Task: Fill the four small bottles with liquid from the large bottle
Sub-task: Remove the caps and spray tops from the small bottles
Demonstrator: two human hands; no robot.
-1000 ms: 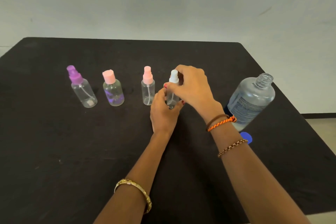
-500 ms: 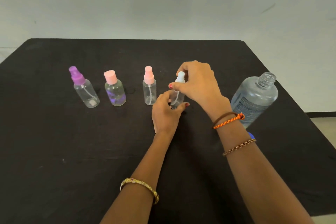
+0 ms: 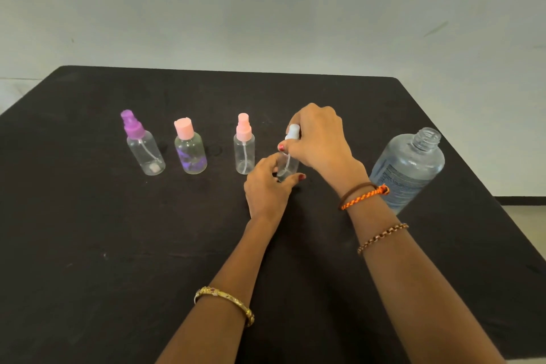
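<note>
Nearest the viewer, at about 6 o'clock of the black table [image 3: 88, 245], two forearms are seen reaching forward, a gold bangle [image 3: 227, 301] being worn on the left and beaded bracelets [image 3: 381, 235] on the right.

Toward the centre, the left hand [image 3: 266, 189] is curled round the lower body of the white-capped small bottle [image 3: 287, 167], which is held upright on the table. Just above it, the white pump cap [image 3: 293, 131] is pinched by the fingers of the right hand [image 3: 320, 139].

The cap is judged to be in the course of being unscrewed. A slip could be caused by the light, clear bottle being twisted along with its cap if the lower grip is too loose. The pink spray bottle [image 3: 244, 146], standing just beside at 9 o'clock of the held one, could be knocked over by the left knuckles.

At 3 o'clock the large bottle [image 3: 409, 168] stands uncapped near the table edge; it could be toppled and spilled by the right wrist or elbow when drawn back.

Farther at 10 o'clock stand the pink flip-cap bottle [image 3: 190, 151] and the purple spray bottle [image 3: 143, 146], both capped.

A printed label is seen on the large bottle, but no writing or brand can be read; a purple marking on the flip-cap bottle is illegible.
</note>
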